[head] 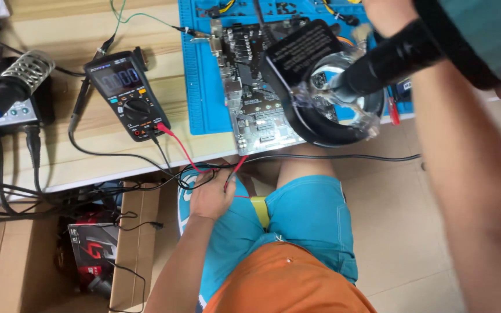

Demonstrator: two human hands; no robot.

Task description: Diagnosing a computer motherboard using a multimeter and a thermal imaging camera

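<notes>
Down near the person's lap, the left hand (211,197) rests on the blue shorts with its fingers curled shut around the red and black meter probes (231,173), whose thin wires run up over the table edge. It holds both tips together in one fist, it seems, so they stay close and do not drop to the floor. Those wires lead to the black handheld meter with a round dial (133,94), which lies flat on the pale wooden table (88,153), to the left, its screen facing up so it is easy to read. Farther right, the grey circuit board full of small parts (250,110) lies on the bright blue rubber work mat (201,87), and its near edge pokes out past the table edge. Over the board hangs a round magnifying lamp with a black ring and clear glass (334,101), so the tiny parts look bigger. At the top right, the right hand (387,14) reaches to the black arm of that lamp; it is partly cut off by the edge of the view, so I cannot tell how far its fingers are open. On the far left stands a coiled metal soldering stand (27,69), and below the table sits a brown cardboard box (131,249) with tangled black cables.
</notes>
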